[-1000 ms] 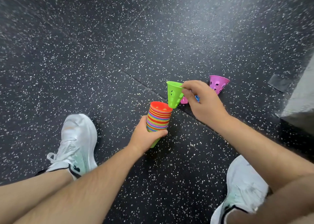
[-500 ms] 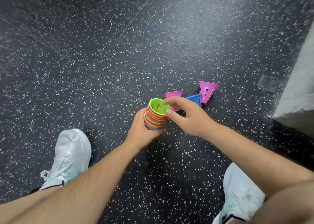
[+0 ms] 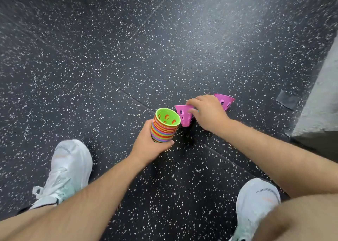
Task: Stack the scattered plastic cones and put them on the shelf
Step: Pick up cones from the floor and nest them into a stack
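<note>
Just below the middle of the frame, the left hand (image 3: 151, 146) is wrapped round the lower part of the stack (image 3: 163, 132), thumb across its near side. It holds the stack with the wide ends up, tipped a little toward the upper right. The stack is a tight nest of many cones, whose rims show as thin bands of orange, yellow, blue, purple and green. The green cone (image 3: 167, 116) sits innermost, and its rim forms the stack's open mouth. Oval holes in its wall show orange from the cone beneath. Just right of the stack, the right hand (image 3: 209, 113) pinches a pink cone (image 3: 183, 116) by its wide rim, fingers over the top edge and thumb against the side. This cone points narrow end down, close beside the stack's mouth; whether its tip touches the floor (image 3: 128, 67) cannot be told. A second pink cone (image 3: 225, 102) lies tilted at centre right, beyond the right hand and partly hidden by its knuckles. The floor is black rubber with white flecks, crossed by thin seams. A white left shoe (image 3: 71, 167) stands at lower left and a white right shoe (image 3: 256, 200) at lower right, with bare forearms reaching up from the bottom edge. A grey patch (image 3: 285, 99) lies on the floor at the right, near a pale block (image 3: 321, 98) along the right edge.
</note>
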The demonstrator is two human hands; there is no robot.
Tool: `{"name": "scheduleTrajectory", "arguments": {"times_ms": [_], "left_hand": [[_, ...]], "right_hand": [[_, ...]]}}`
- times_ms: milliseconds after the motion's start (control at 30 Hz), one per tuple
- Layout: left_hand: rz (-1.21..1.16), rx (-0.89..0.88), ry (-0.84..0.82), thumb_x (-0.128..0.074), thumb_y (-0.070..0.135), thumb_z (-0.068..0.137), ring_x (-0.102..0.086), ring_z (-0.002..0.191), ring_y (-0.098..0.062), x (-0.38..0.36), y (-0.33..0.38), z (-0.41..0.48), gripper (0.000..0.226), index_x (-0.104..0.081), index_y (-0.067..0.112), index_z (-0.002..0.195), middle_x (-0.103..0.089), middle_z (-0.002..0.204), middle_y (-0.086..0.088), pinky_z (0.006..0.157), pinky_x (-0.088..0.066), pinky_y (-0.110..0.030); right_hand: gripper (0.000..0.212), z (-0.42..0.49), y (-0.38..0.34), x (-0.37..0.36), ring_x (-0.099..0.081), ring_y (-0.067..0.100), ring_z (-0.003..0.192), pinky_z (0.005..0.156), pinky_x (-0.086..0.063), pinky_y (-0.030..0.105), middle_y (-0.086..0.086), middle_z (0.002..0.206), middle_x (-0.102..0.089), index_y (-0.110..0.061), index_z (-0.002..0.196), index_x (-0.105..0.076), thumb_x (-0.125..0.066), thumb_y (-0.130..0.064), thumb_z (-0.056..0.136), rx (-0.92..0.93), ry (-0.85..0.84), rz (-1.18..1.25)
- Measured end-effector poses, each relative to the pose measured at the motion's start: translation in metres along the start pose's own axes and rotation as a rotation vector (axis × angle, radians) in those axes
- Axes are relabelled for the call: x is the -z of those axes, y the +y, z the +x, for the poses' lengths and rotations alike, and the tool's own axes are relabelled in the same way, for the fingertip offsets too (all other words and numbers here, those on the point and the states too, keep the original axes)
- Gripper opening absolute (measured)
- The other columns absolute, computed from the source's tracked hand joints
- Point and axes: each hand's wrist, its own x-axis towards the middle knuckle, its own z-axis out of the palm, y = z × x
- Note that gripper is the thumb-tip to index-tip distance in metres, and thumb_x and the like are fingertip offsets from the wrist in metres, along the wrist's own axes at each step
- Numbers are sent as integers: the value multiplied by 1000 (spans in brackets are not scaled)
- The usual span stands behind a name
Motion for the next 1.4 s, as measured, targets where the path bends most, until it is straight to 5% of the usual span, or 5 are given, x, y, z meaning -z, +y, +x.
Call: {"name": "scheduleTrajectory", "arguments": {"times_ms": [467,667,833,1133,1400], "left_hand": [[-46,-27,-20,-95,10,68,-66,84,4,-30,21,13,62,-57,24,115,-72,102,8,80,-49,-13],[-51,-34,-27,-95,22,59,-69,82,-3,-50,32,14,68,-56,22,115,-73,98,4,76,-53,-23],[-30,-55,-26,-92,0,68,-65,76,8,-57,38,15,64,-53,23,113,-70,98,7,73,-49,-12],[-41,-44,-40,-96,7,66,-65,83,7,-55,40,12,65,-56,20,115,-70,100,10,80,-49,-17],[-61,-9,-45,-97,13,64,-69,89,-4,-52,37,11,69,-56,18,119,-74,102,5,82,-53,-22]], "right_hand": [[18,-45,1,48,-64,27,99,84,-49,48,-1,111,-70,-15,109,-71,-58,-21,98,69,563,284],[24,-65,-4,43,-63,26,102,91,-48,40,4,111,-71,-11,117,-70,-60,-21,98,218,392,297],[42,-89,-6,40,-50,11,125,105,-31,13,-1,138,-59,-12,142,-50,-50,-28,104,20,187,512],[59,-76,35,-6,-47,32,117,100,-47,45,4,154,-43,-12,153,-37,-57,-13,97,-47,106,11],[21,-79,41,-22,-54,35,86,74,-54,46,7,102,-64,-11,109,-68,-65,-6,89,23,350,20]]}}
